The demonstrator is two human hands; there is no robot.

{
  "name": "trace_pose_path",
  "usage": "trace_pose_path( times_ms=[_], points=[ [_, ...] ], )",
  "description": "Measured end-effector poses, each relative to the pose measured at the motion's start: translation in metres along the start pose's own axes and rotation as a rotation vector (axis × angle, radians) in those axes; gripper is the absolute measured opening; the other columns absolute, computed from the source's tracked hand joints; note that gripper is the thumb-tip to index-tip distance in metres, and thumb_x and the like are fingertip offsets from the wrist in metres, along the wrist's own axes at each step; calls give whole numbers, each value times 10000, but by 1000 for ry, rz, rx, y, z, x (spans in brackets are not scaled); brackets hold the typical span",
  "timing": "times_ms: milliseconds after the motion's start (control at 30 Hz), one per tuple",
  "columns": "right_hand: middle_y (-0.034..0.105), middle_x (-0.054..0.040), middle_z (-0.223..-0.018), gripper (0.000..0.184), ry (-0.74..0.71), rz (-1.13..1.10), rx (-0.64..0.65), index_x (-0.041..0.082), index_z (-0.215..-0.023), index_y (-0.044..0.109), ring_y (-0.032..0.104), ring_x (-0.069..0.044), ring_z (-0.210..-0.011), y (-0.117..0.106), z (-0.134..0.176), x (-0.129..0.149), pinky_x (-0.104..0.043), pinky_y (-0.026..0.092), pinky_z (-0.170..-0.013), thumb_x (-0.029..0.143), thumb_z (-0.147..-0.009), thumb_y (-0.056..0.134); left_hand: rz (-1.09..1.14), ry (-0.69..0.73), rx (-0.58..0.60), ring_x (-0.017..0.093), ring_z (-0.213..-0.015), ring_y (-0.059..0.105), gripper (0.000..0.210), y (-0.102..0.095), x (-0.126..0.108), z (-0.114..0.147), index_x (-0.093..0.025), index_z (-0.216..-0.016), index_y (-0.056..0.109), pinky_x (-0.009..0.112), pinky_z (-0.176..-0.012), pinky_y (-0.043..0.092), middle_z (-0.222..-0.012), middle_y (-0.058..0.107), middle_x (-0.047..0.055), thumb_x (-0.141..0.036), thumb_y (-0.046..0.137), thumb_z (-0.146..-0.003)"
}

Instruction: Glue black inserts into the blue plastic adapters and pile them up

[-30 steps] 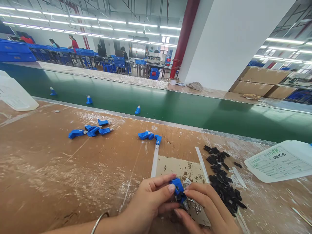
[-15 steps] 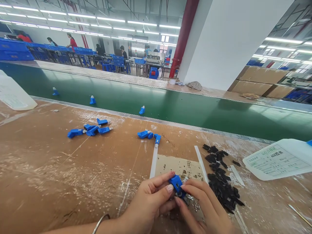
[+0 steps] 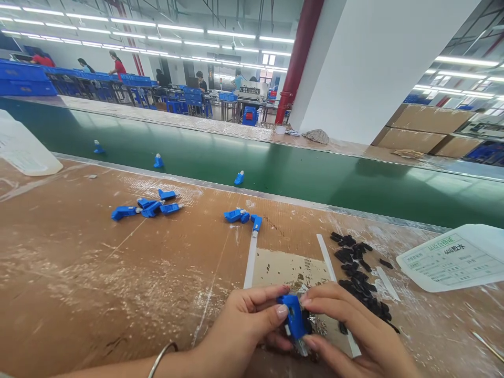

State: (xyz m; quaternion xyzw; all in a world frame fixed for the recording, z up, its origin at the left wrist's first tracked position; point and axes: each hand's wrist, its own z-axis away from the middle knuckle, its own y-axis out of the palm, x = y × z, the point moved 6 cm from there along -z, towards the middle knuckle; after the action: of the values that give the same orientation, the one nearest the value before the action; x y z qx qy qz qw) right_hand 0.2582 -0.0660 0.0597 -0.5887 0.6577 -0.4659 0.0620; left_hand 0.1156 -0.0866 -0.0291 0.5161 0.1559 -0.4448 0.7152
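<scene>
A small blue plastic part (image 3: 294, 317) is gripped low in the view, above the stained beige patch (image 3: 291, 265) of the tabletop. My left hand (image 3: 250, 320) pinches its left side between thumb and fingers. On its right side, the fingertips and thumb of my right hand (image 3: 350, 320) close on the edge. Something dark shows between the part and the right fingers; its shape is mostly hidden. Close by on the right lies a pile of small black pieces (image 3: 364, 291), partly covered by my right hand.
More blue parts (image 3: 151, 209) lie on the brown table at left, and several near the middle (image 3: 235, 215). Three stand on the green conveyor belt (image 3: 315, 178). White bottles lie at right (image 3: 452, 257) and left (image 3: 27, 149). A thin stick (image 3: 488, 346) is at lower right.
The blue part in my hands has been turned and shows a different side. My right hand has shifted slightly right. Parts on the belt have travelled to the right.
</scene>
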Motion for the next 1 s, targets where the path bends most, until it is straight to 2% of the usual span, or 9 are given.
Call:
trace_pose_path(
  times_ms=[200,433,833,900,1000],
  points=[
    [744,-27,-955,259,-68,-9,46,241,-1092,614,728,-154,-856,2,-3,7,-214,603,-785,113,-868,645,-61,19,45,65,-464,625,468,6,-2,2,-191,-967,790,164,-487,489,-721,758,25,-430,907,-582],
    [737,-60,-985,143,-88,-22,41,192,-1081,639,714,-135,-901,2,-4,9,-179,578,-830,195,-938,629,-102,11,54,90,-534,659,459,5,0,1,-173,-1014,775,181,-531,507,-763,760,49,-409,882,-635],
    [713,-30,-1051,145,28,-109,61,251,-1094,647,712,-107,-955,6,-1,1,-131,551,-866,244,-950,630,-73,2,104,69,-499,611,406,8,2,1,-198,-965,799,170,-496,492,-717,735,23,-402,886,-624],
    [712,-25,-1071,189,60,-144,45,282,-1124,642,713,-118,-971,2,0,-2,-149,564,-855,280,-935,652,-76,8,78,78,-508,625,421,5,2,-1,-200,-977,797,176,-505,499,-747,752,37,-407,887,-621],
    [716,-8,-1073,186,137,-154,-31,325,-1109,654,706,-139,-999,-17,-7,-11,-190,575,-848,302,-924,654,-44,5,7,97,-534,640,467,-2,-3,-4,-194,-961,797,183,-493,503,-790,769,54,-412,914,-565]
  ],
)
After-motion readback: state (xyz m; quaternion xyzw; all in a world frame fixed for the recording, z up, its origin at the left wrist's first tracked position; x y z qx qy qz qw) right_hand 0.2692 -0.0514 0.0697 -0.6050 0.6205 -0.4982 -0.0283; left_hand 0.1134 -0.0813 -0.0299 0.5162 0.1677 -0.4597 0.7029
